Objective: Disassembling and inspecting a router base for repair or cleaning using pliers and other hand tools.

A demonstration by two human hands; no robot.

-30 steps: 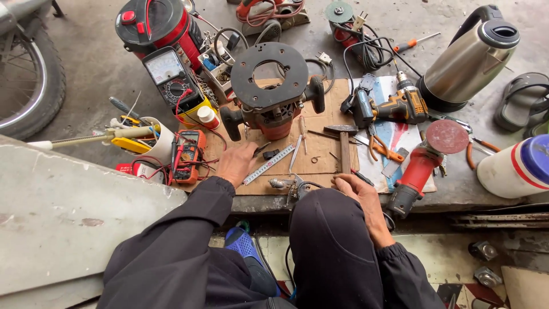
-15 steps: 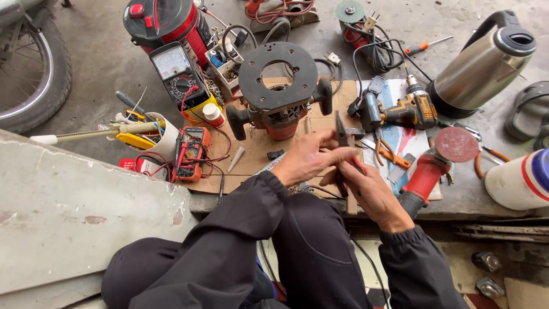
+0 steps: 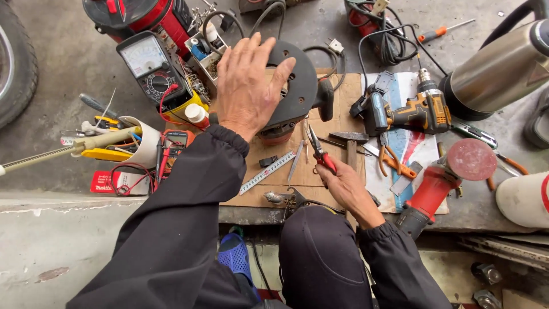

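My left hand is raised with fingers spread over the upturned black router, just above its round base plate, holding nothing. My right hand rests on the brown cardboard sheet and grips red-handled needle-nose pliers, jaws pointing away from me toward the router. A hammer lies just right of the pliers. A steel ruler lies on the cardboard near my left sleeve.
An analog multimeter, a white cup of tools, a cordless drill, a red angle grinder, a steel kettle and a tyre surround the cardboard. Cables lie at the back.
My left hand has lifted from the cardboard up over the router base. My right hand has picked up the red-handled pliers. The camera has leaned in closer.
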